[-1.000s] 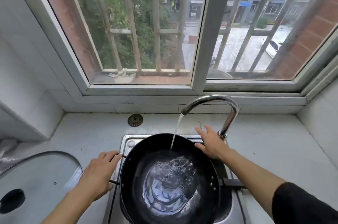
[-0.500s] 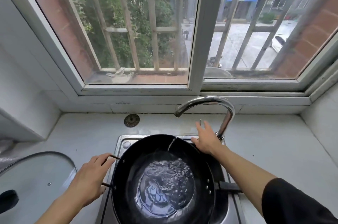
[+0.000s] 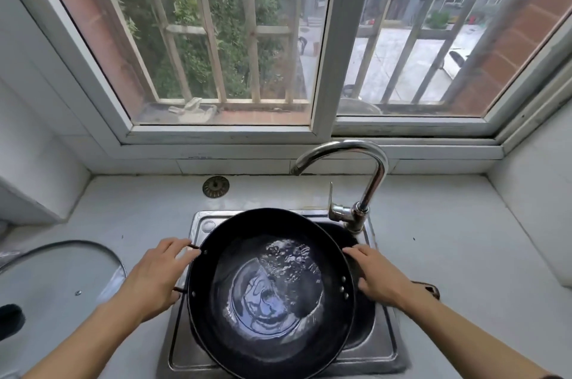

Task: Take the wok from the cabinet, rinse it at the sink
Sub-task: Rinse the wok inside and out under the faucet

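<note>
— Wok [image 3: 272, 292] over the sink [image 3: 383, 347], water pooled inside?
— Yes. Left hand [image 3: 154, 279] fingers curl round its loop handle; right hand [image 3: 379, 275] grips the rim, long handle mostly hidden. Faucet [image 3: 368, 174] beyond.

The wide black metal wok [image 3: 272, 292] covers most of the stainless steel sink basin [image 3: 368, 338], so the drain is hidden. Its long handle is almost wholly behind the right hand [image 3: 379, 278]; only a dark end shows past the wrist. The left hand [image 3: 154, 278] hides part of the thin wire loop handle, and whether its fingers [image 3: 173, 247] close round it cannot be told. The round glass lid [image 3: 58, 279] on the pale surface [image 3: 448, 239] is cut off by the left edge, as is the dark object below it. Both forearms run out of the bottom edge.
</note>
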The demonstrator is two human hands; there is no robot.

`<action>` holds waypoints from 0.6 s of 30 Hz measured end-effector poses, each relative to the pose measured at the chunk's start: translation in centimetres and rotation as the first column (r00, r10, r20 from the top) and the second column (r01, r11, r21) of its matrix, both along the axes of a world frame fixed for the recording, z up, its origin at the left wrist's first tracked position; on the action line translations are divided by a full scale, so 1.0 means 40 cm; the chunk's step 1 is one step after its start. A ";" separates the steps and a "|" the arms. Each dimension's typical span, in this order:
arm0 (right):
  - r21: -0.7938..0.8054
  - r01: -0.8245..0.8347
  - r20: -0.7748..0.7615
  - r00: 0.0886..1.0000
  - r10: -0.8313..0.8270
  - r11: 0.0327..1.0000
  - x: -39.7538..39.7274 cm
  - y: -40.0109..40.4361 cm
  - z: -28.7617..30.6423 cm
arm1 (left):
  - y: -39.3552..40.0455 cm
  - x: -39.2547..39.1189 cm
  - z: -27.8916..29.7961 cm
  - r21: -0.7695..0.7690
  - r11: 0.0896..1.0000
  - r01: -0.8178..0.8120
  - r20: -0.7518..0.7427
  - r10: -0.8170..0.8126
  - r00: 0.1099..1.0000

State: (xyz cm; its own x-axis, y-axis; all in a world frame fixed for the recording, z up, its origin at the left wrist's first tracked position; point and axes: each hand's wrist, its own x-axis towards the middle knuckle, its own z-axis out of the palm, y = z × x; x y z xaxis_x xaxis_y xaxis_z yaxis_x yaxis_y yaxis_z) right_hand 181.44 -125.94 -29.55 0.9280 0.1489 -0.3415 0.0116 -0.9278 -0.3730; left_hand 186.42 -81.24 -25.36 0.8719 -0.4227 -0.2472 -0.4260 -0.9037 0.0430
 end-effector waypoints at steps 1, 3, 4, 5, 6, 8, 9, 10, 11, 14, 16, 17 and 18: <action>-0.022 0.008 -0.025 1.000 -0.008 1.000 -0.025 -0.009 -0.011 | 0.000 0.000 0.000 0.007 1.000 0.018 0.007 -0.018 1.000; -0.087 0.011 -0.063 0.998 -0.016 0.996 -0.070 -0.025 -0.034 | 0.000 0.000 0.000 0.012 0.999 0.043 0.006 -0.043 0.999; -0.119 0.010 -0.074 0.997 -0.019 0.993 -0.086 -0.033 -0.044 | 0.001 0.002 0.000 0.013 0.999 0.051 -0.003 -0.051 0.999; -0.147 0.011 -0.080 0.997 -0.023 0.989 -0.098 -0.039 -0.053 | 0.002 0.005 0.000 0.023 0.998 0.061 -0.016 -0.060 0.998; -0.164 0.016 -0.076 0.997 -0.029 0.986 -0.104 -0.042 -0.059 | 0.004 0.013 0.000 0.043 0.997 0.069 -0.037 -0.067 0.997; -0.175 0.026 -0.056 0.998 -0.036 0.984 -0.104 -0.044 -0.065 | 0.004 0.039 0.004 0.118 0.989 0.084 -0.101 -0.073 0.992; -0.175 0.025 -0.046 0.998 -0.033 0.984 -0.101 -0.043 -0.065 | 0.000 0.053 0.007 0.150 0.984 0.096 -0.132 -0.077 0.988; -0.169 0.018 -0.037 0.999 -0.025 0.985 -0.096 -0.043 -0.063 | -0.007 0.067 0.010 0.174 0.978 0.114 -0.158 -0.087 0.984; -0.155 0.010 -0.034 0.999 -0.015 0.988 -0.090 -0.043 -0.061 | -0.015 0.079 0.013 0.198 0.971 0.134 -0.183 -0.098 0.978; -0.098 -0.006 -0.081 0.997 -0.002 0.995 -0.078 -0.049 -0.049 | -0.041 0.106 0.014 0.252 0.954 0.163 -0.246 -0.099 0.964; -0.106 -0.034 -0.113 0.993 0.022 0.994 -0.073 -0.052 -0.044 | -0.052 0.111 0.013 0.264 0.944 0.196 -0.252 -0.128 0.959; -0.117 -0.046 -0.110 0.993 0.033 0.992 -0.071 -0.051 -0.043 | -0.052 0.111 0.010 0.269 0.938 0.218 -0.238 -0.155 0.959; -0.132 -0.050 -0.095 0.995 0.037 0.990 -0.071 -0.048 -0.044 | -0.049 0.107 0.005 0.274 0.934 0.230 -0.214 -0.173 0.961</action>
